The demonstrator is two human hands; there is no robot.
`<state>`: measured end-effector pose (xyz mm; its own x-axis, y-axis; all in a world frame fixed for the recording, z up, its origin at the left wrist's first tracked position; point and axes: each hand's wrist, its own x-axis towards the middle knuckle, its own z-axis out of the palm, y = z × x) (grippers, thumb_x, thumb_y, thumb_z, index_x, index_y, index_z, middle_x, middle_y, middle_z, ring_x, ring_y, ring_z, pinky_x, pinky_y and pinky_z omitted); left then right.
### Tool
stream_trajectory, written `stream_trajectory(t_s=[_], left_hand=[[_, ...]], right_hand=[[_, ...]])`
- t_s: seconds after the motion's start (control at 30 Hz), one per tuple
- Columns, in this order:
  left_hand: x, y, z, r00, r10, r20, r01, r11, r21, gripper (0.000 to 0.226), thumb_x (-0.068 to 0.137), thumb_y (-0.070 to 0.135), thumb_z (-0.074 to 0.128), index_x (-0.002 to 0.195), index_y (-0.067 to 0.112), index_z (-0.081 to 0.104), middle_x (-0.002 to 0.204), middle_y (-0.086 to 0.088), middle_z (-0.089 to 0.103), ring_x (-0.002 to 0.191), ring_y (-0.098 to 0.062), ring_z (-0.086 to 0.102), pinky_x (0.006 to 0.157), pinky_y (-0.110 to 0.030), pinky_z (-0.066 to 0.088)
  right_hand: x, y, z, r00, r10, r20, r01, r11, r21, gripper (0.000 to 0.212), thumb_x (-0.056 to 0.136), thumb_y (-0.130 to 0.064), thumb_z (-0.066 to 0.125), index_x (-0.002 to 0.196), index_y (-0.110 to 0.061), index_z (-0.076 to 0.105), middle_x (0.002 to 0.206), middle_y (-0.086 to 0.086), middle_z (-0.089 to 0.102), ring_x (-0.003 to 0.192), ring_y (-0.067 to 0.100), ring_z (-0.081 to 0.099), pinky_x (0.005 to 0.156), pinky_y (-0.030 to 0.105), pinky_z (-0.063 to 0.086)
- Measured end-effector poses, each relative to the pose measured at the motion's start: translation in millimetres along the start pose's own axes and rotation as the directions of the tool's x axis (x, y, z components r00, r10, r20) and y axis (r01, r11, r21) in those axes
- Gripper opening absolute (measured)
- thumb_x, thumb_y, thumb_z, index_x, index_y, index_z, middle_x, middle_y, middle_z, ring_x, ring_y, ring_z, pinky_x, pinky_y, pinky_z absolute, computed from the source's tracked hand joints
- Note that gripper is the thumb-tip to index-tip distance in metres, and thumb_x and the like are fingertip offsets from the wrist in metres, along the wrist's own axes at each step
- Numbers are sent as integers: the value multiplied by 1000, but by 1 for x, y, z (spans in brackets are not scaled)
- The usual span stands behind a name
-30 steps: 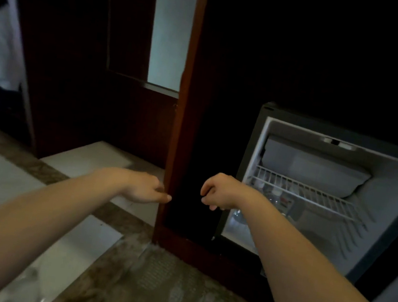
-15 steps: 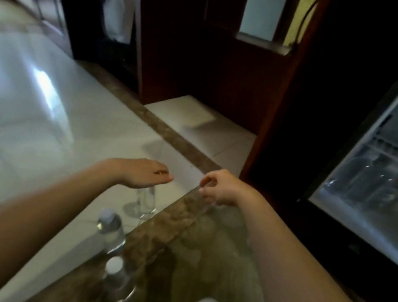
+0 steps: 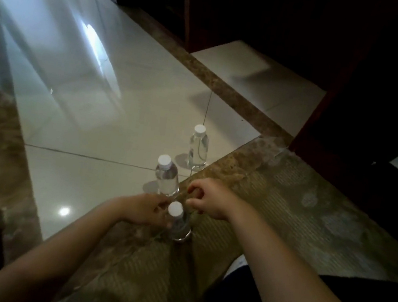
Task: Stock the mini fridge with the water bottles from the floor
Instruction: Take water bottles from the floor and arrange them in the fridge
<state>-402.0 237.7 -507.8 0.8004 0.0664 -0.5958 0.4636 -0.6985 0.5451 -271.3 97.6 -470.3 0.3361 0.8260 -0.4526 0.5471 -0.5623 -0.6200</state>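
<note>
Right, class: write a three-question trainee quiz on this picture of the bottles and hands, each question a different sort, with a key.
1. How many water bottles stand on the floor?
2. True or false: the right hand holds the farthest bottle.
3. The left hand touches: A the middle bottle, B the nearest bottle, C nothing.
Key: 1 three; 2 false; 3 B.

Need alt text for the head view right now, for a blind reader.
Three capped water bottles stand upright on the floor; the left hand is against the nearest bottle, grip unclear, while the right hand hovers beside it, fingers loosely curled, empty.
</note>
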Motion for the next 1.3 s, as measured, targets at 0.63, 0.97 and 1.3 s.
stream_trajectory(t_s=[0.63,0.97,1.3], left_hand=[[41,-12,78,930,-9,-367,-144,911,-387,81,64,36,79,134,34,37,126,5,59,114,-9,59,98,-34,50],[77,73,47,891,89,-446,-274,888,-369,76,51,57,77,116,26,53,109,3,67,101,-15,65,91,-44,54],[109,210,-11,834,323,-448,-459,857,-234,37,73,26,76,105,23,57,93,10,65,90,-7,62,78,-22,49]], right_hand=[[-6,4,21,999,23,-31,-29,975,-220,34,96,-13,45,130,-8,41,128,17,51,113,33,54,87,40,45],[-36,21,-61,989,95,-109,-113,980,-165,28,98,-21,44,117,-2,51,120,18,58,110,32,56,88,39,45],[-113,42,-179,949,100,-298,-199,926,-322,35,99,-26,42,122,-4,54,119,13,59,105,26,56,79,33,42]])
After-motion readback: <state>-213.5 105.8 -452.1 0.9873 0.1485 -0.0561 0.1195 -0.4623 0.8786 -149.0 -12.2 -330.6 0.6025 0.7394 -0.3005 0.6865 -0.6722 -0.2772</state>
